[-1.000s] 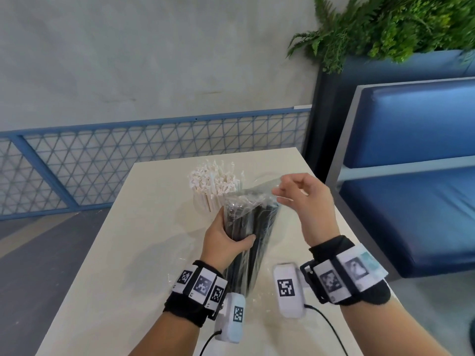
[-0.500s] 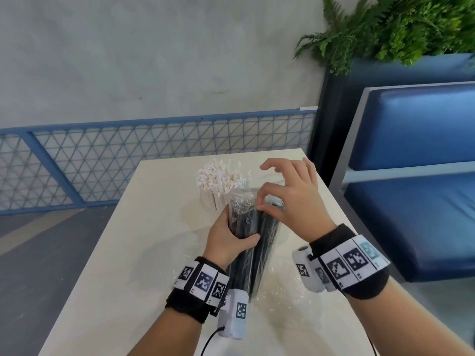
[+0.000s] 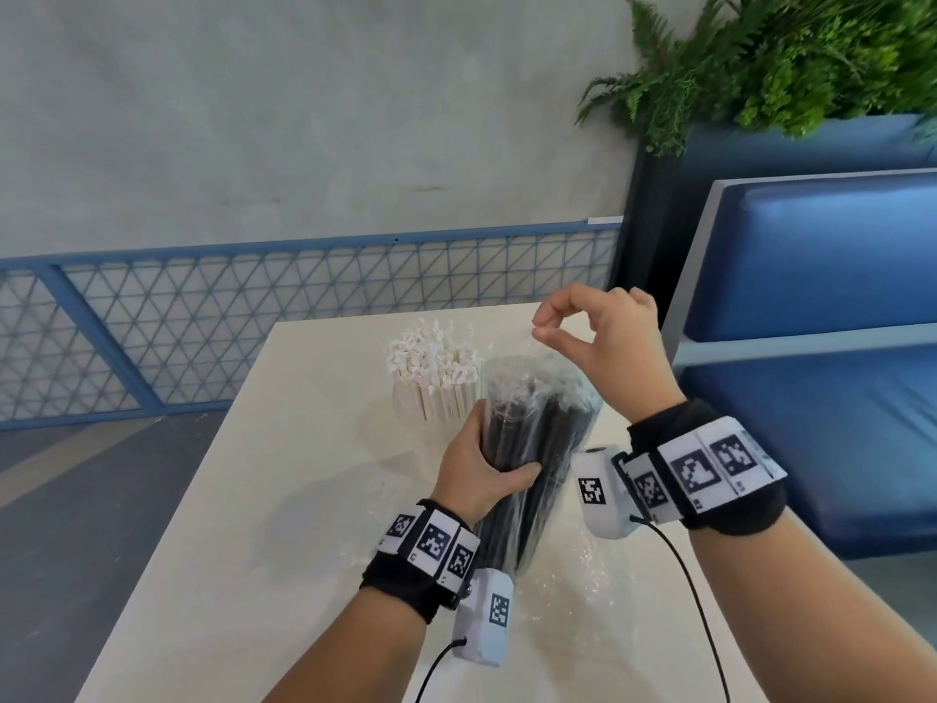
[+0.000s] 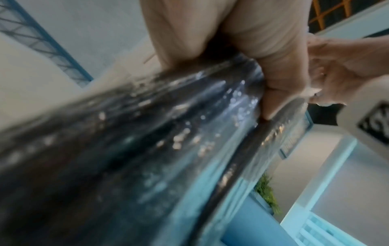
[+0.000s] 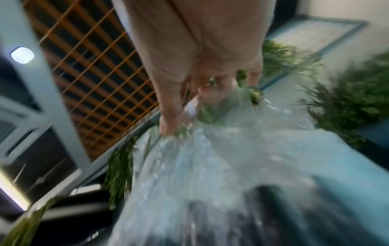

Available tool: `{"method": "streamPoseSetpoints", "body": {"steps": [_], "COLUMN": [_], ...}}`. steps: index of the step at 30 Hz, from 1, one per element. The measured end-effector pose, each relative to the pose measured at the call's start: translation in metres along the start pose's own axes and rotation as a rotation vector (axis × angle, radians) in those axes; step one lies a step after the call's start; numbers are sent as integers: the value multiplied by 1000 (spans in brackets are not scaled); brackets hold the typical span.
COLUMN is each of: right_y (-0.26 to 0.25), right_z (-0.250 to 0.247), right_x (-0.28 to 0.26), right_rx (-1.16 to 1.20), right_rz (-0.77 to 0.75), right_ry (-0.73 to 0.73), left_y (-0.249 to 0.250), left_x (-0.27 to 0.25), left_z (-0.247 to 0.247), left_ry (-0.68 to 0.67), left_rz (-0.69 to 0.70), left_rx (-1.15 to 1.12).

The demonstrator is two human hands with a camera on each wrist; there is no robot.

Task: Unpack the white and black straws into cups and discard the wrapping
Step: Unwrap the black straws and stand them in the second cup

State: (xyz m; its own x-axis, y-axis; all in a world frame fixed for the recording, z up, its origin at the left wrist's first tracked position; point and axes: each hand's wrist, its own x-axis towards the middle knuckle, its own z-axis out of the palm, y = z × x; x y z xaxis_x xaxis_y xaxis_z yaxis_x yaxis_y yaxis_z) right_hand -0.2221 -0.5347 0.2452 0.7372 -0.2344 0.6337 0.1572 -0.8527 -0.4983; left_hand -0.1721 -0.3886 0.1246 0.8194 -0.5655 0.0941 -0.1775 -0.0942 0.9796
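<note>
A bundle of black straws (image 3: 537, 438) in clear plastic wrapping (image 3: 552, 367) stands tilted above the table. My left hand (image 3: 481, 469) grips the bundle round its middle, thumb across the front; the left wrist view shows the same black straws (image 4: 147, 133) under my thumb. My right hand (image 3: 547, 329) is above the bundle's top and pinches the clear wrapping (image 5: 210, 158) between thumb and forefinger, stretching it upward. White straws (image 3: 431, 367) stand packed upright behind the bundle; the cup holding them is hidden.
The cream table (image 3: 284, 499) carries a loose clear wrapper (image 3: 573, 575) near the front, under my wrists. A blue bench (image 3: 811, 347) stands close on the right, a planter with ferns (image 3: 760, 58) behind it, a blue mesh railing (image 3: 253, 317) at the back.
My right hand dropped to the top of the bundle, took hold of the wrapping, and has now lifted up and to the right with it. The left hand keeps its grip.
</note>
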Motion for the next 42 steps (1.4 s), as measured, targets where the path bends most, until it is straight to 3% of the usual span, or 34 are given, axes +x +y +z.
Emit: {"method": "streamPoseSetpoints", "body": {"steps": [3, 8, 11, 13, 15, 18, 32, 36, 42], "right_y": [0, 0, -8, -12, -12, -9, -7, -10, 19], "right_z": [-2, -7, -16, -24, -25, -10, 9, 2, -12], "right_x": [7, 12, 10, 5, 0, -10, -5, -2, -20], "right_rx": [102, 234, 521, 426, 121, -181, 421, 318, 218], "right_rz": [49, 179, 243, 143, 3, 1, 280, 162, 185], "right_ry": [-13, -156, -43, 17, -116, -319, -245, -455, -647], "left_y": [-2, -12, -20, -25, -25, -24, -28, -35, -38], "left_x": [0, 1, -2, -5, -6, -8, -7, -6, -8], "left_z": [1, -1, -4, -6, -5, -1, -13, -20, -25], "left_ry": [-17, -14, 4, 35, 19, -31, -142, -109, -132], "left_rz": [-11, -70, -108, -106, -82, -60, -12, -63, -115], "left_rx": [-10, 12, 12, -14, -7, 3, 94, 35, -44]}}
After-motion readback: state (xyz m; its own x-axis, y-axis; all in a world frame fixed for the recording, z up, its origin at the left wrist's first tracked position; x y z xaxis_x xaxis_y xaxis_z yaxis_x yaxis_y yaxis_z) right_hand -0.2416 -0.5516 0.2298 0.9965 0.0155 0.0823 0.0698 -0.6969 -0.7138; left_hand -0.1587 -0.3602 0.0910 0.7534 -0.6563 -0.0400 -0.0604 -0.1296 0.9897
